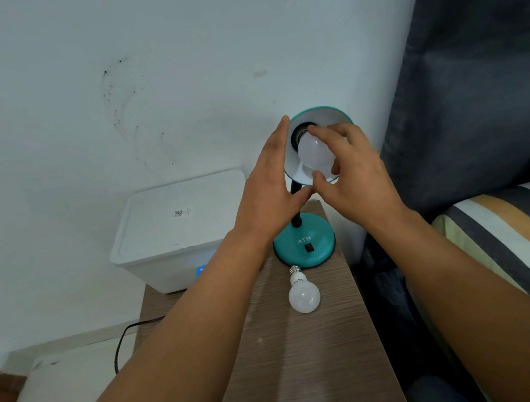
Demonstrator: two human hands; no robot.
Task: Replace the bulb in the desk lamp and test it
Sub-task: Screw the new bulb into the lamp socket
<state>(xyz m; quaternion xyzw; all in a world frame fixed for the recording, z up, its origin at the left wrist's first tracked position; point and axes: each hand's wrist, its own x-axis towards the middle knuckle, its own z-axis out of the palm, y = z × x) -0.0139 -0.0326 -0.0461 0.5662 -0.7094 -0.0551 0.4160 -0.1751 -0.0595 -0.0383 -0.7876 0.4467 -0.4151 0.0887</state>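
Head view: nearest on the wooden table, a loose bulb is seen lying just near of the teal lamp base. Farther, the shade is steadied on its left side by the left hand, fingers straight. A bulb in the socket is gripped by the right hand, fingers curled round it.

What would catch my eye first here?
The teal lamp at the table's far end, where the right hand grips a white bulb in the shade while the left hand steadies the shade's edge. A spare bulb lies on the table before the base.
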